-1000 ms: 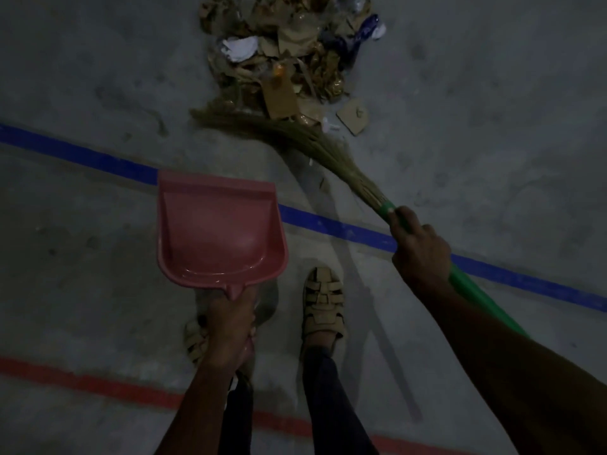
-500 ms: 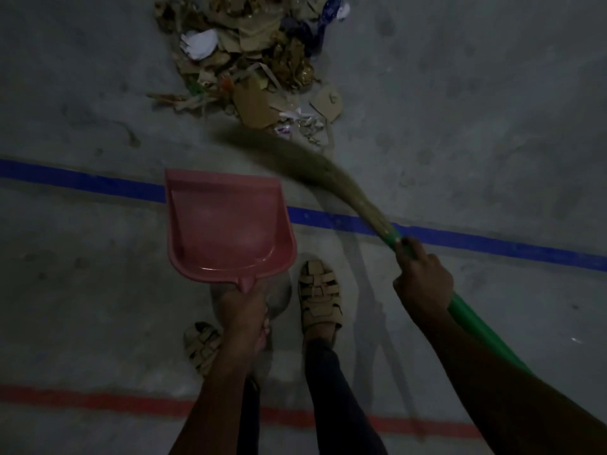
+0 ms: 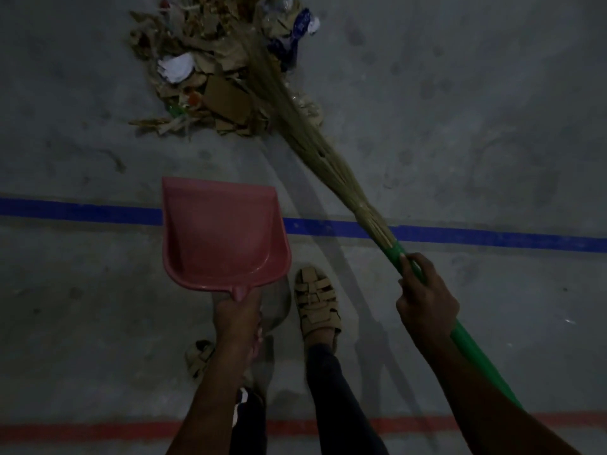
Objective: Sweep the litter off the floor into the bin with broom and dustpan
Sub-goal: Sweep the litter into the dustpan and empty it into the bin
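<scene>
The grey concrete floor [image 3: 460,142] fills the view, with a blue line [image 3: 82,211] and a red line [image 3: 98,433] painted across it. The litter pile [image 3: 210,77] lies on the floor past the blue line. It is torn brown cardboard, white paper and a dark blue wrapper. No writing can be read on any of it.

The broom [image 3: 305,133] has straw bristles and a green handle. Its bristles lie across the right side of the pile. The right hand [image 3: 425,305] is curled round the green handle.

The pink dustpan [image 3: 223,234] is empty. It is over the blue line, near the pile but apart from it. The left hand [image 3: 238,318] grips its short handle. A tan sandal [image 3: 315,298] stands between the hands.
</scene>
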